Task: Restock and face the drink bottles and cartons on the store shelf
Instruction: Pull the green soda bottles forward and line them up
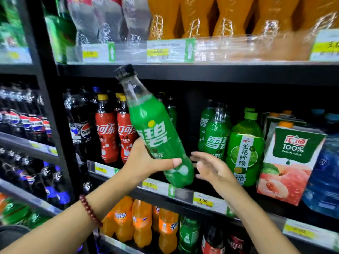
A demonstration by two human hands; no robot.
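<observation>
My left hand (pixel 146 160) grips a green Sprite bottle (pixel 156 132) with a black cap, tilted with its neck leaning up and left, in front of the middle shelf (pixel 183 194). My right hand (pixel 211 167) hovers open just right of the bottle's base, fingers spread, not touching it. Behind the bottle there is a dark gap in the row. To its right stand two more Sprite bottles (pixel 214 132), a green lime-drink bottle (pixel 244 149) and a peach juice carton (pixel 291 162). Red Coca-Cola bottles (pixel 107 132) stand to the left.
Pepsi bottles (pixel 82 129) fill the shelf's left end. A blue water jug (pixel 324 173) stands at the far right. Orange drink bottles (pixel 229 17) line the shelf above, and Fanta bottles (pixel 141 222) the shelf below. Another rack of Pepsi (pixel 27 123) stands on the left.
</observation>
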